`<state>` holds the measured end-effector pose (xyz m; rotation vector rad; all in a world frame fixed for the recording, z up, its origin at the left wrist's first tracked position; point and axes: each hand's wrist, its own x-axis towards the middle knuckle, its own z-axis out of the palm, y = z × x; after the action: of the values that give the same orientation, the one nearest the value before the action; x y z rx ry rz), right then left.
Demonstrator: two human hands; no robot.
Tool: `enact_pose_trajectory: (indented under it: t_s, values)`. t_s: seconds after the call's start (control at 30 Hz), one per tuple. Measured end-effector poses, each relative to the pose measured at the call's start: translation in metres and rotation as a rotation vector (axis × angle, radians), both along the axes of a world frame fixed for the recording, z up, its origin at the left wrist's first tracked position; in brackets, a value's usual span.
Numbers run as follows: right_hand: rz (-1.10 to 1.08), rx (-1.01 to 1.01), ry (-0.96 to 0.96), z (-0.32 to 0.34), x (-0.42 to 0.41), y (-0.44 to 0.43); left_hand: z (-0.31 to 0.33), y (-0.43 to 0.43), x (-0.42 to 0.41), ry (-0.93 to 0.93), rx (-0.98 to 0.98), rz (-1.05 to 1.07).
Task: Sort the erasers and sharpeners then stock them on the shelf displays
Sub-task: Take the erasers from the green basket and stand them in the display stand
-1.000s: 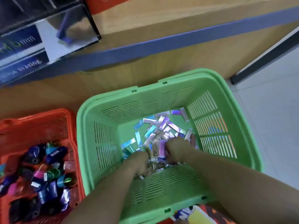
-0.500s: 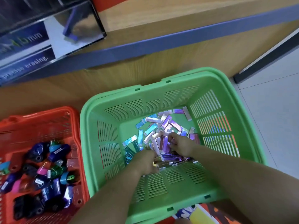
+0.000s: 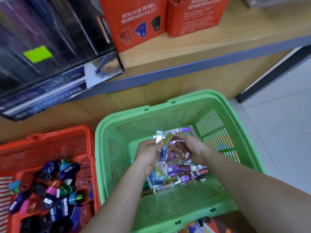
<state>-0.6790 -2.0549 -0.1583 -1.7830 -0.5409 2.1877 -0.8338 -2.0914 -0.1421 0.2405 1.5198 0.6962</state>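
A green basket (image 3: pixel 218 105) on the floor holds several shiny foil-wrapped erasers (image 3: pixel 178 174). Both my hands are raised inside it with a bunch of erasers between them. My left hand (image 3: pixel 148 153) grips a few, with a silver and a gold one sticking up. My right hand (image 3: pixel 190 148) curls round more erasers. To the left, an orange basket (image 3: pixel 50 137) holds several sharpeners (image 3: pixel 55 187) in blue, pink, green and black.
A wooden shelf (image 3: pixel 193 52) with a blue front edge runs behind the baskets. On it stand a dark eraser display box (image 3: pixel 50 64) and two orange sharpener display boxes (image 3: pixel 134 26). White floor tiles (image 3: pixel 277 132) lie to the right.
Both hands have lifted a bunch of erasers up off the basket floor. The view has tilted up, so more of the shelf and the display boxes shows.
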Motion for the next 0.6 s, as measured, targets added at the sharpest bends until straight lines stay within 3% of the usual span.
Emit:
enact_pose_trajectory:
  t_s: [0.17,0.3,0.43,0.5,0.6]
  values:
    - [0.034,0.032,0.286,0.060,-0.028,-0.006,0.048,-0.006,0.009,0.032,0.180,0.186]
    - [-0.066,0.226,0.095,0.106,-0.055,-0.013,0.091,-0.011,0.016,0.317,0.436,0.102]
    - [-0.098,0.356,0.062,0.155,-0.067,-0.017,0.134,-0.021,0.008,0.497,0.572,-0.010]
    - [0.006,0.421,0.076,0.180,-0.065,-0.016,0.155,-0.024,-0.002,0.483,0.602,0.012]
    - [0.185,0.536,0.058,0.218,-0.062,-0.014,0.191,-0.029,-0.016,0.266,0.636,0.140]
